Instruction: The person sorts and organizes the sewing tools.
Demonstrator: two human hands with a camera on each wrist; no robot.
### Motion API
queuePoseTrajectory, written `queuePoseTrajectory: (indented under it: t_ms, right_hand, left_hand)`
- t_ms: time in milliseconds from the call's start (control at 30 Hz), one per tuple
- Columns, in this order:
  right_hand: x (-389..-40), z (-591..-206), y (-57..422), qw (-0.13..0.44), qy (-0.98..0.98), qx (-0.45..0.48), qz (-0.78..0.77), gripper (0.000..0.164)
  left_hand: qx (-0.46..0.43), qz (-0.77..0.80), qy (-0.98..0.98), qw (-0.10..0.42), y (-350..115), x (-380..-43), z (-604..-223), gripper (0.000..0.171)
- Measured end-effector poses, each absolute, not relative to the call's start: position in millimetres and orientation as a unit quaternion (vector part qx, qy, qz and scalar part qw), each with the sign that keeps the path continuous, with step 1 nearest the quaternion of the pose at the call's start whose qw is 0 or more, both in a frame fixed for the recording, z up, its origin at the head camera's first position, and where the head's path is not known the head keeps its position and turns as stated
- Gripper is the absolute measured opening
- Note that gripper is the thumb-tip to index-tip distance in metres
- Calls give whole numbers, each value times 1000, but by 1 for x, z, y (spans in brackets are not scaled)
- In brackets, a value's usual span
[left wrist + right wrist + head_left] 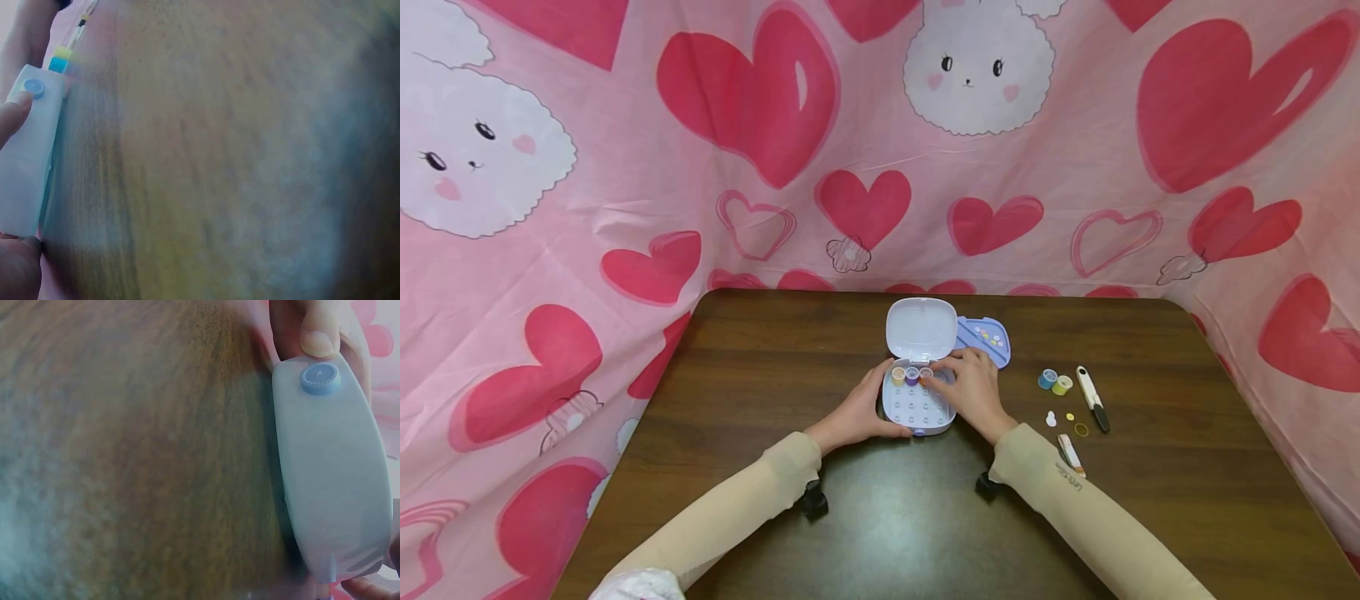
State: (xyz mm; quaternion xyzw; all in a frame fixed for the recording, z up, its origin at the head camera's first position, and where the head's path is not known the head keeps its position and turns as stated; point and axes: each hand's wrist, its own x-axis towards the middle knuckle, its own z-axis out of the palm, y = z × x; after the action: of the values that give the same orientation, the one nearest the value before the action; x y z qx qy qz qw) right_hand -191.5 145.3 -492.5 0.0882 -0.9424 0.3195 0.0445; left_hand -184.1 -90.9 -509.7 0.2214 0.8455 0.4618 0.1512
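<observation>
A small white and lavender sewing box (891,408) stands on the table with its lid (921,327) raised. Rows of short pegs line its inside. Along the back row sit a cream thread spool (898,376) and a purple thread spool (912,376). My left hand (859,413) grips the box from the left, thumb at the front by the blue clasp (320,377) and fingers toward the back. At the back right of the box, my right hand (973,390) pinches an orange-red thread spool (927,374), partly hidden by the fingers.
Behind the right hand lies a lavender tray (1000,354) with small buttons. Farther right are a blue spool (1047,379), a yellow spool (1062,385), a white-and-black tool (1093,399), small loose pieces (1051,418), a thin yellow ring (1081,430) and a narrow white tool (1071,456).
</observation>
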Motion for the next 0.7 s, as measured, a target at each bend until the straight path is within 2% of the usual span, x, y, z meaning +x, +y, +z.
queuePoseTrajectory:
  t_ms: [367, 700]
  right_hand:
    - [-190, -491, 147, 37, -942, 84, 323, 34]
    - [-189, -487, 162, 86, -925, 113, 352, 24]
  left_hand:
    - [222, 460, 847, 149, -91, -183, -509, 124]
    - [224, 463, 844, 149, -91, -183, -507, 125]
